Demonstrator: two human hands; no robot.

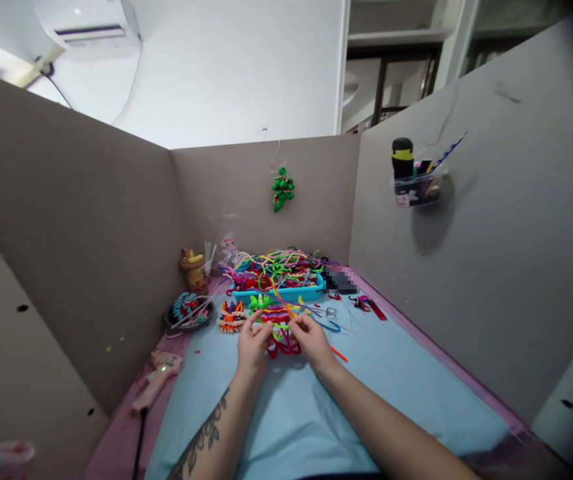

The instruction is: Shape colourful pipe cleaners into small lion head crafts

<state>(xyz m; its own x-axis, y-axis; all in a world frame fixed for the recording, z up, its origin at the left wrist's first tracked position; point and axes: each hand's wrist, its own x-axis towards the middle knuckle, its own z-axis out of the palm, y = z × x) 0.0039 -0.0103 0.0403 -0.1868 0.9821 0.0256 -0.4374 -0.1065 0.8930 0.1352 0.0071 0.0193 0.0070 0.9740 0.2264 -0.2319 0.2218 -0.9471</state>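
I see two hands at work over the middle of the table (391, 407). The left hand (253, 340) and the right hand (312, 339) each pinch a side of a fuzzy red and green craft (286, 348), held up between them. Fingers hide some of it, and I can't tell if it touches the cloth.

Lots of things crowd the far side. A blue tray (293, 293) near the far edge is heaped with fuzzy sticks (286, 261). In front of it sit a green fuzzy thing (260, 303) and an orange and cream one (231, 317). Scissors (331, 312) lie to the right. Near the far left corner are a brown cup (194, 272) and a dark bowl (169, 321) with more fuzzy bits. A pink glue gun (159, 385) lies by the left edge.

The table wears a light blue cloth, a bit wrinkled, with purple showing at the sides. Gray boards (321, 193) stand around it. A green dangly thing (283, 191) hangs on the back one, and a clear box of pens (419, 191) hangs on the right.
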